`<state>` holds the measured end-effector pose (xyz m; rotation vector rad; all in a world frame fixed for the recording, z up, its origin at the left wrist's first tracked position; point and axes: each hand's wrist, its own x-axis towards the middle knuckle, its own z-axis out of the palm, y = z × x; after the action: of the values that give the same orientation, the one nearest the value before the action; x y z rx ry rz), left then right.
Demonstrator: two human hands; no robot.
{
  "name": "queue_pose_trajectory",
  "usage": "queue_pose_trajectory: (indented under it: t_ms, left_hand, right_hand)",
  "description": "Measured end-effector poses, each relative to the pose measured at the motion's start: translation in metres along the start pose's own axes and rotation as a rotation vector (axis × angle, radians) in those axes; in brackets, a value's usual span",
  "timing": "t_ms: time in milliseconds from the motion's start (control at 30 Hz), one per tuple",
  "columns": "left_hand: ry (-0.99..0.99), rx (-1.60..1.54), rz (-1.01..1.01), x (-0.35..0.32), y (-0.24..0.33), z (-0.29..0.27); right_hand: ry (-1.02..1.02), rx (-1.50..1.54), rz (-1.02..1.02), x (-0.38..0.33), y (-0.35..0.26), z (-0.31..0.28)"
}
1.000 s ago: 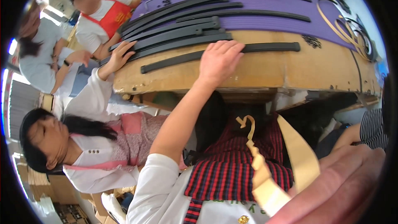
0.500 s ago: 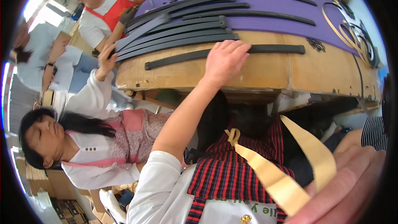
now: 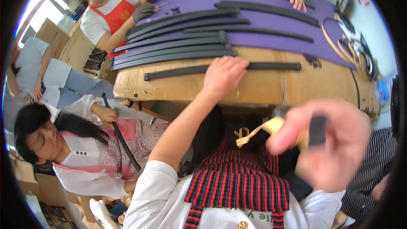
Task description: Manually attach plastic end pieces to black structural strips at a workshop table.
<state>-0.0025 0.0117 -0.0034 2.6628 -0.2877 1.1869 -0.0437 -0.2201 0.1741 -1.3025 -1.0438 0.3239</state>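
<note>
At the tan table [image 3: 258,87] among coworkers [image 3: 118,15], hands [image 3: 224,76] [image 3: 337,144] grip black strip [image 3: 273,66] and yellow tape [image 3: 266,129]

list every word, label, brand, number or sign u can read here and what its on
White cloth shirt: green printed lettering, partly legible; wording not copied out.
Bright red cloth apron: yellow emblem, too small and blurred to read.
Pale blue wall: small red marks, too small to read.
Long black strip under the left hand: none visible.

Brown tabletop [image 3: 254,87]: purple mat [image 3: 271,23] bearing black strips [image 3: 271,10]; lone dark strip [image 3: 271,66] nearer front edge.
</note>
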Motion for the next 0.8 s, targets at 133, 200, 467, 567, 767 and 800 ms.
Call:
queue_pose_trajectory:
  t_ms: [133,200,467,567,767,800]
  left_hand:
    - [0.018,-0.010,0.019,0.010,0.012,-0.002]
    - [0.005,-0.023,0.011,0.011,0.013,0.001]
    - [0.033,-0.025,0.013,0.012,0.012,0.001]
    - [0.013,-0.062,-0.022,0.009,0.012,0.001]
    - [0.008,-0.080,-0.067,0.010,0.013,0.000]
    - [-0.019,-0.093,-0.080,0.011,0.012,-0.001]
  right_hand:
    - [0.327,0.110,0.167,-0.004,0.036,-0.055]
    - [0.511,-0.021,0.180,-0.009,0.061,-0.083]
    - [0.732,-0.481,0.074,-0.021,0.141,-0.131]
    - [0.691,-0.530,0.092,-0.019,0.176,-0.136]
    - [0.728,-0.432,0.093,-0.019,0.205,-0.137]
    - [0.744,-0.417,0.066,-0.018,0.204,-0.136]
